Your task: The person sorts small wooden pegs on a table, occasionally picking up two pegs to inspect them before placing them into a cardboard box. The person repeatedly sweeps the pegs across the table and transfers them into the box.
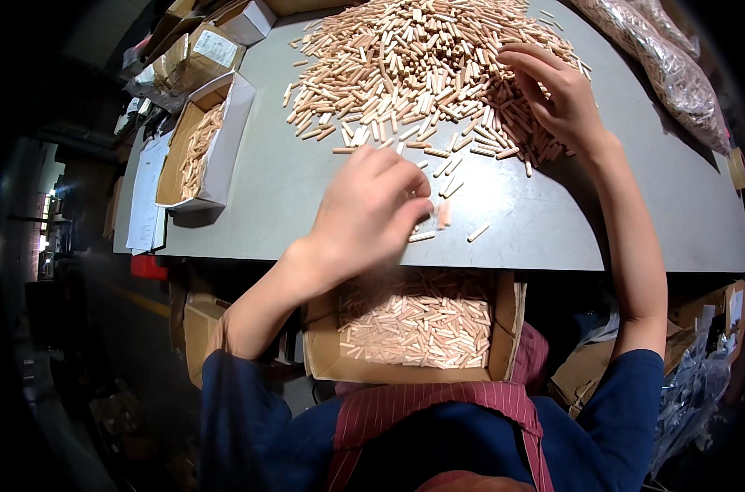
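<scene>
A heap of short wooden dowels (422, 66) covers the far middle of the grey table (307, 234). My right hand (557, 94) reaches over the heap's right side, its fingers spread and curved, with no dowel visible in its grasp. Nearer the front edge, my left hand (372, 201) is closed, with thumb and forefinger close together; what lies inside its curled fingers is hidden. Beside those fingertips, one dowel (444, 215) shows blurred by motion. A few loose dowels lie between the heap and the edge. Below that edge, an open cardboard box (413, 375) holds many dowels.
At left stands a long white box (235, 135) with more dowels in it, next to papers (147, 193). Behind it is a taped carton (196, 61). Clear plastic bags (663, 66) of dowels lie at the far right. Cartons and plastic sit below the table at right.
</scene>
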A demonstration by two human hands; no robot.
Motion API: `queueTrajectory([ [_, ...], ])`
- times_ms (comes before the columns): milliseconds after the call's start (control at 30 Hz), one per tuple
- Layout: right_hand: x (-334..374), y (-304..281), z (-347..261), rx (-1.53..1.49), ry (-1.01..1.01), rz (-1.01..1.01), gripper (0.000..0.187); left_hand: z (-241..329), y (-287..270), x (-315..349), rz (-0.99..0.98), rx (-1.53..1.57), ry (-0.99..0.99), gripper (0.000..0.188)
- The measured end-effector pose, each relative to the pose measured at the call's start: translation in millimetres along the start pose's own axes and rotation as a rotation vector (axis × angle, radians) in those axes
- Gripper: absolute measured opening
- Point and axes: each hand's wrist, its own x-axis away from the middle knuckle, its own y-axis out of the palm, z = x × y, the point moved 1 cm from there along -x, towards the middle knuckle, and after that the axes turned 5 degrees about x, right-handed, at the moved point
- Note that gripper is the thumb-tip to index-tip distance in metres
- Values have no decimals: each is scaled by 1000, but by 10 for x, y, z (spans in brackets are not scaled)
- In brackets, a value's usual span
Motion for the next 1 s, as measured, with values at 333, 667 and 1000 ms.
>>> queueTrajectory([
  [333, 28, 40, 12, -15, -20, -77, 32, -108, -284, 114, 177, 61, -96, 5],
  [667, 24, -2, 36, -26, -18, -72, 29, -180, -11, -199, 51, -137, 229, 10],
  [1000, 48, 27, 22, 26, -9, -99, 25, -108, 21, -248, -16, -221, 231, 15],
])
